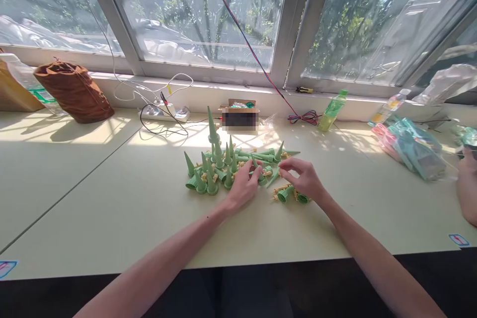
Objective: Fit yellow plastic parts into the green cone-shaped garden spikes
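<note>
A heap of green plastic cone spikes point(223, 166) with small tan pieces among them lies on the pale table point(112, 208). One tall stack of cones point(212, 129) stands upright at the back of the heap. My left hand point(244, 186) rests at the heap's front edge, fingers curled around a green cone point(256, 164). My right hand point(303, 176) hovers at the heap's right side, thumb and fingers pinched together, on something too small to name. Two green cones point(286, 194) with tan pieces lie just below it.
A brown bag point(74, 92) sits back left. A power strip point(164, 112) with cables, a small cardboard box point(240, 114) and a green bottle point(332, 109) line the window sill side. Teal packets point(413, 149) lie right. Another person's hand point(467, 184) shows at the right edge.
</note>
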The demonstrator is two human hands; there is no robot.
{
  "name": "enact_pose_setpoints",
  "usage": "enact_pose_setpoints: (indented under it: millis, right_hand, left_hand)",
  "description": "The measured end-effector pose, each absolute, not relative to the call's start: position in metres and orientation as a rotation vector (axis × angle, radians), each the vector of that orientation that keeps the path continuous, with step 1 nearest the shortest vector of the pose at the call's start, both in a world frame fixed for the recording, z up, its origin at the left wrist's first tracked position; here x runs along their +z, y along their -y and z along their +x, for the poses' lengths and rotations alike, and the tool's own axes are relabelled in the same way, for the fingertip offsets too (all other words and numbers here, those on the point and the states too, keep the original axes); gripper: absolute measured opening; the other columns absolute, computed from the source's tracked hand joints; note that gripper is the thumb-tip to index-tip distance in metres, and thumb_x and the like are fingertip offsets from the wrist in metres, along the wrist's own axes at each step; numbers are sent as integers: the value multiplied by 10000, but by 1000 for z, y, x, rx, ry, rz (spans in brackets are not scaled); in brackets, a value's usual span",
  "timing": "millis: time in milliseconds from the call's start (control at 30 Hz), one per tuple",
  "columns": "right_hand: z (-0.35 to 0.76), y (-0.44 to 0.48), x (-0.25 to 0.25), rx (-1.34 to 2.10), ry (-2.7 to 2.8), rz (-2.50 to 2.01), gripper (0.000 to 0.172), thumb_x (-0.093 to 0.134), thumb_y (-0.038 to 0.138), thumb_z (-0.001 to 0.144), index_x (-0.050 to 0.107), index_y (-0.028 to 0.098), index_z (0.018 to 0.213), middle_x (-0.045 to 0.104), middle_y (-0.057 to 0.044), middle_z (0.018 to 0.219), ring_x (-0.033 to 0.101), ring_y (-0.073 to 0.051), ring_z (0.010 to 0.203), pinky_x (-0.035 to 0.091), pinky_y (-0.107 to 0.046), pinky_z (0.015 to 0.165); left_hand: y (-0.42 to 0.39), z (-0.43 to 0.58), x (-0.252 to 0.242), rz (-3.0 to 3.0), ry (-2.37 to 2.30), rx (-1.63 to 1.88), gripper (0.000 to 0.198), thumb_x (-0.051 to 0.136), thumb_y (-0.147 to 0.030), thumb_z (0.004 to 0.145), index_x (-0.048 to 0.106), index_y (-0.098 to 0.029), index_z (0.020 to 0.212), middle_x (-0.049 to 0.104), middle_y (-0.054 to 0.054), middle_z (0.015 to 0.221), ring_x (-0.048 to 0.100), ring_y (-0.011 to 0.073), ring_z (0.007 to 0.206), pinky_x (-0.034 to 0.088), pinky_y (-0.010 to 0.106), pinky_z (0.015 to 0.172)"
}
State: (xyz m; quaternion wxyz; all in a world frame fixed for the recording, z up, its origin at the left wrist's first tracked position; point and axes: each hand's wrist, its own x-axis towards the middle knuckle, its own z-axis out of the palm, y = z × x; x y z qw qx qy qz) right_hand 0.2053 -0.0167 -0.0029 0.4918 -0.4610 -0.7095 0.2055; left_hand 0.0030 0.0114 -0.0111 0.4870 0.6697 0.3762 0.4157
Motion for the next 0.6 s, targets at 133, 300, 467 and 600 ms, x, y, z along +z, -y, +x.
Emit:
enact_pose_setpoints:
  millis: [133, 300, 467, 600]
  right_hand:
    - [202, 19, 1, 453, 1730, -1083, 85, 637, 261, 873, 697, 206, 898, 684, -45, 852, 648, -186, 785, 554, -341, 744]
    - [196, 23, 4, 518, 1715, -1033, 94, 628, 260, 887, 703, 211, 914, 678, -55, 881, 641, -191, 829, 558, -335, 732]
    - [190, 26, 4, 635, 1675, -995, 95, 660, 280, 869, 699, 204, 910, 674, -54, 885, 648, -184, 829, 574, -326, 746]
    - [188, 27, 4, 671, 1650, -977, 122, 688, 299, 853, 694, 199, 923, 668, -49, 880, 651, -175, 824, 580, -318, 766]
  left_hand:
    - [-10, 3, -11, 1508, -858, 997, 279, 477, -432, 934, 526, -181, 1046, 534, -15, 746, 420, 61, 436, 364, 206, 421]
    - [-9, 4, -11, 1485, -822, 1002, 222, 462, -394, 946, 484, -201, 1053, 516, -29, 722, 410, 53, 419, 353, 195, 412]
    - [-8, 4, -10, 1506, -818, 1008, 197, 457, -372, 952, 475, -204, 1052, 483, -42, 691, 411, 53, 422, 347, 191, 415]
    - [-8, 4, -10, 1497, -816, 1019, 213, 471, -388, 945, 469, -199, 1044, 485, -39, 700, 412, 54, 427, 350, 194, 415]
